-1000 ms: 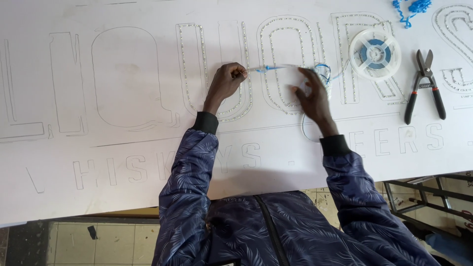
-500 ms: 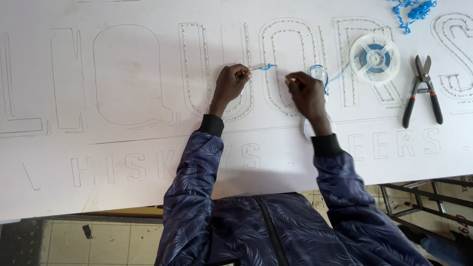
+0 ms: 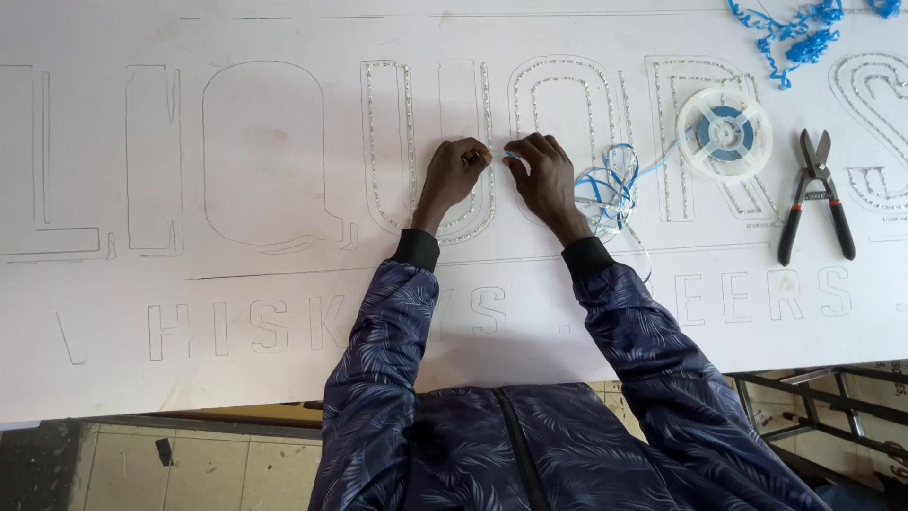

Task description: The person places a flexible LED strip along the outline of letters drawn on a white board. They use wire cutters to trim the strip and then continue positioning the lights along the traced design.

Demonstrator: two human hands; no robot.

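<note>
While both hands, left hand (image 3: pixel 452 175) and right hand (image 3: pixel 544 175), pinch a thin strip (image 3: pixel 498 153), the reel (image 3: pixel 724 133) lies right of them, pliers (image 3: pixel 813 194) beyond.

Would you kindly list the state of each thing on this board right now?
left hand: pinching the strip
right hand: pinching the strip
strip: held between both hands, short stretch visible
reel: lying flat, partly unwound
blue backing tape: loose, tangled beside right hand
snips: lying flat, untouched
white board: flat, outlined letters partly lined
</note>
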